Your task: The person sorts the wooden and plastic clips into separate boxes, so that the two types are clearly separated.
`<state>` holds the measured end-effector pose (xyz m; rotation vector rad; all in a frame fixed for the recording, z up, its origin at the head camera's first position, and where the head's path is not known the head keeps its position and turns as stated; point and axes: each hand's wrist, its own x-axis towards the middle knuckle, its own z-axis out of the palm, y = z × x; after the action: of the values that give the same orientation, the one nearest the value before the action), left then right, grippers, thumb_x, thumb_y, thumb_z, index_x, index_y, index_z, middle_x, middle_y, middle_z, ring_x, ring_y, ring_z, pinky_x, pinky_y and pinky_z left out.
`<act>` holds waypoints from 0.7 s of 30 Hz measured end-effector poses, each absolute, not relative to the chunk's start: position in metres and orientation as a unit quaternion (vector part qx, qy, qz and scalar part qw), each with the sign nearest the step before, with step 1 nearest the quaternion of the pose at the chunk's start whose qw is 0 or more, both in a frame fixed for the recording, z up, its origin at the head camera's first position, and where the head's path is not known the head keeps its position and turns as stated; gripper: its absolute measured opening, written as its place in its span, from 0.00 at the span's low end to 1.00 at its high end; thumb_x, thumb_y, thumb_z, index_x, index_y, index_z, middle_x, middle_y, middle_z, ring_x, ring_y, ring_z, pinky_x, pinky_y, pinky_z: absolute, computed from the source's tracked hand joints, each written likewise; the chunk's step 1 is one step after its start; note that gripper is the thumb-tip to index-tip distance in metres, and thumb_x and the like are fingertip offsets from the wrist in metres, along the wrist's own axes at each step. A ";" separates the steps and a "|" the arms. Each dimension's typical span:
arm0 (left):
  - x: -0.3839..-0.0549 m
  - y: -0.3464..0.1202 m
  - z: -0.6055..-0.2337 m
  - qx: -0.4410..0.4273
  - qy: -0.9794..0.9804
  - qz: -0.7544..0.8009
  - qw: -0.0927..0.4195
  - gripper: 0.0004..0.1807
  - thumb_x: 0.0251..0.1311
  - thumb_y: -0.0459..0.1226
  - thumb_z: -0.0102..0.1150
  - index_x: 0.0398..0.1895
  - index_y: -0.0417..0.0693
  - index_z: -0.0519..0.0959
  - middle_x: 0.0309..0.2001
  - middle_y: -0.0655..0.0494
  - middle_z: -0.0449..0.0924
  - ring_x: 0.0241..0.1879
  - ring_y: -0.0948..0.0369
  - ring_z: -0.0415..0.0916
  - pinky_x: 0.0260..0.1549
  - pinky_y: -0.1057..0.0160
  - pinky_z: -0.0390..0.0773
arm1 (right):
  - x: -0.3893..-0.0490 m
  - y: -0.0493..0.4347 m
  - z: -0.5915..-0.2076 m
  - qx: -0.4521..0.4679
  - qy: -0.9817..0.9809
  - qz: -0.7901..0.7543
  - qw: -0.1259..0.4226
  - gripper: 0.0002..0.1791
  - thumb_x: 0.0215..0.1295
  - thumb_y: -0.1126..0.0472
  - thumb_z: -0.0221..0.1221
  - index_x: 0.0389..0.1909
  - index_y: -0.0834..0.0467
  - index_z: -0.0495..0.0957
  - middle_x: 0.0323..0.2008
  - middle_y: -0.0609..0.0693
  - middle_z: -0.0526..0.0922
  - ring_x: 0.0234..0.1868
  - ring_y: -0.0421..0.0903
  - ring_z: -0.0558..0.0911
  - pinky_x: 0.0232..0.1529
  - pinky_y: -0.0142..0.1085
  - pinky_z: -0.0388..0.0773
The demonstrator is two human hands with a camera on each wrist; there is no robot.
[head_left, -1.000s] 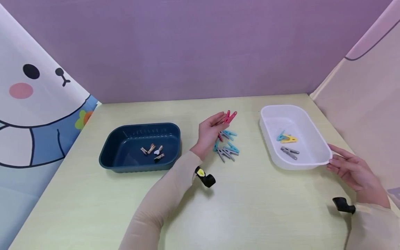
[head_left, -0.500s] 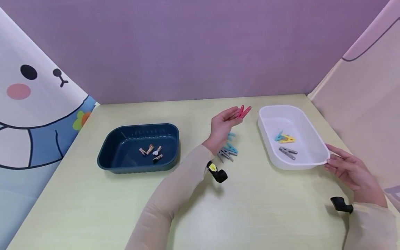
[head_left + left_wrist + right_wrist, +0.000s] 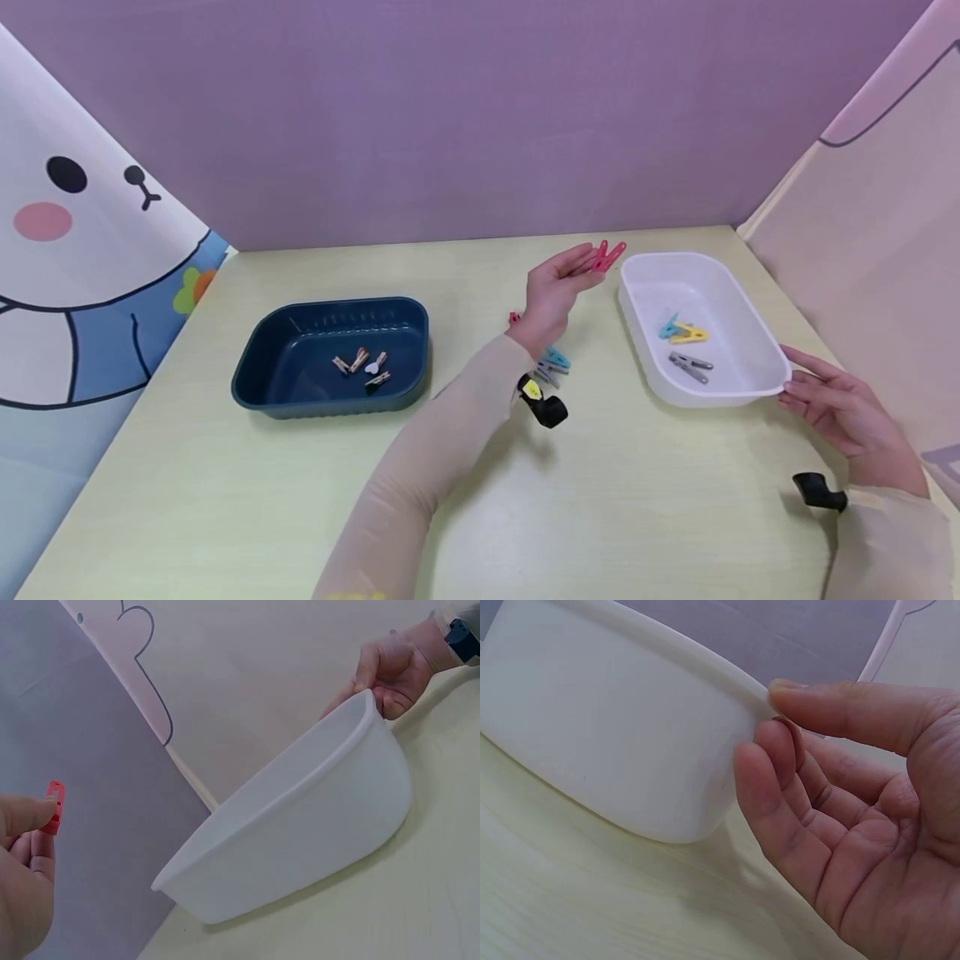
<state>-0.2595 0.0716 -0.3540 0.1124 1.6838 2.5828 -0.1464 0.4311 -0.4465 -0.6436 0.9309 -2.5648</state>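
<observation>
My left hand [image 3: 557, 293] pinches a red clothespin [image 3: 602, 262] between thumb and fingers, raised near the far left corner of the white basin [image 3: 708, 287]. The clothespin [image 3: 54, 808] also shows in the left wrist view, its handles partly covered by the thumb. At the basin's near right corner, my right hand [image 3: 855, 417] grips the rim, thumb on top and fingers curled below, as the right wrist view shows. Inside the basin lie a teal clothespin [image 3: 669, 327], a yellow one [image 3: 692, 334] and a grey one [image 3: 690, 367]. Under my left wrist, teal clothespins [image 3: 555, 358] and others are partly hidden.
A navy blue basin [image 3: 330, 409] stands at the left with several small wooden clothespins [image 3: 358, 360] in it. A red clothespin end [image 3: 514, 317] shows beside my left wrist. A purple backdrop [image 3: 480, 125] rises behind the table [image 3: 622, 500].
My left hand has moved right and away from me, carrying the red clothespin from above the pile toward the white basin. My right hand stays at the basin's rim.
</observation>
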 end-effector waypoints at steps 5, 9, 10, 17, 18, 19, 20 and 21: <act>-0.262 0.085 -0.350 0.036 0.544 0.838 0.023 0.24 0.55 0.18 0.64 0.56 0.36 0.81 0.50 0.47 0.85 0.50 0.58 0.83 0.46 0.66 0.82 | -0.146 0.431 -0.447 -0.227 0.329 -0.901 0.167 0.30 0.70 0.85 0.28 0.68 0.71 0.66 0.52 0.71 0.79 0.51 0.61 0.83 0.54 0.45 0.78; -0.264 0.097 -0.349 0.024 0.545 0.838 0.015 0.23 0.53 0.17 0.65 0.54 0.36 0.82 0.48 0.47 0.86 0.48 0.59 0.84 0.44 0.67 0.82 | -0.146 0.430 -0.448 -0.227 0.337 -0.900 0.162 0.30 0.70 0.85 0.28 0.68 0.71 0.66 0.52 0.71 0.79 0.51 0.61 0.83 0.54 0.45 0.78; -0.265 0.100 -0.349 0.023 0.547 0.837 0.015 0.23 0.53 0.17 0.65 0.53 0.37 0.82 0.47 0.48 0.86 0.47 0.59 0.84 0.44 0.67 0.82 | -0.146 0.431 -0.448 -0.226 0.338 -0.899 0.161 0.30 0.70 0.85 0.28 0.68 0.71 0.66 0.52 0.70 0.80 0.51 0.61 0.83 0.54 0.45 0.79; -0.266 0.119 -0.347 0.020 0.556 0.831 0.013 0.22 0.52 0.17 0.66 0.52 0.38 0.83 0.46 0.50 0.86 0.45 0.62 0.84 0.43 0.69 0.82 | -0.147 0.432 -0.449 -0.225 0.341 -0.898 0.161 0.30 0.70 0.85 0.28 0.68 0.71 0.66 0.52 0.70 0.80 0.51 0.61 0.83 0.54 0.45 0.79; -0.266 0.122 -0.347 0.017 0.557 0.830 0.014 0.22 0.52 0.18 0.66 0.52 0.38 0.84 0.45 0.50 0.87 0.45 0.62 0.84 0.42 0.69 0.82 | -0.146 0.432 -0.448 -0.226 0.341 -0.898 0.161 0.30 0.70 0.85 0.28 0.68 0.71 0.66 0.52 0.70 0.80 0.50 0.61 0.83 0.54 0.45 0.79; -0.266 0.124 -0.346 0.013 0.560 0.828 0.015 0.22 0.52 0.18 0.66 0.51 0.38 0.84 0.44 0.51 0.87 0.44 0.62 0.84 0.42 0.69 0.82 | -0.146 0.432 -0.448 -0.226 0.341 -0.898 0.161 0.31 0.70 0.85 0.28 0.68 0.71 0.66 0.52 0.70 0.80 0.50 0.61 0.83 0.54 0.45 0.79; -0.266 0.127 -0.346 0.007 0.565 0.825 0.017 0.22 0.52 0.18 0.67 0.51 0.39 0.84 0.44 0.52 0.87 0.44 0.63 0.84 0.42 0.69 0.82 | -0.146 0.432 -0.448 -0.225 0.342 -0.898 0.160 0.31 0.70 0.85 0.28 0.68 0.71 0.66 0.52 0.70 0.80 0.50 0.61 0.83 0.53 0.45 0.79; -0.265 0.130 -0.345 0.000 0.571 0.821 0.020 0.21 0.53 0.19 0.67 0.51 0.40 0.84 0.43 0.54 0.87 0.43 0.64 0.84 0.42 0.69 0.82 | -0.146 0.431 -0.448 -0.224 0.343 -0.898 0.160 0.31 0.70 0.85 0.28 0.68 0.71 0.66 0.52 0.70 0.80 0.50 0.61 0.83 0.53 0.45 0.79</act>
<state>-0.2654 0.1298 -0.3449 0.0010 1.7707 2.5472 -0.1463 0.4314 -0.4475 -0.6415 0.9799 -2.5665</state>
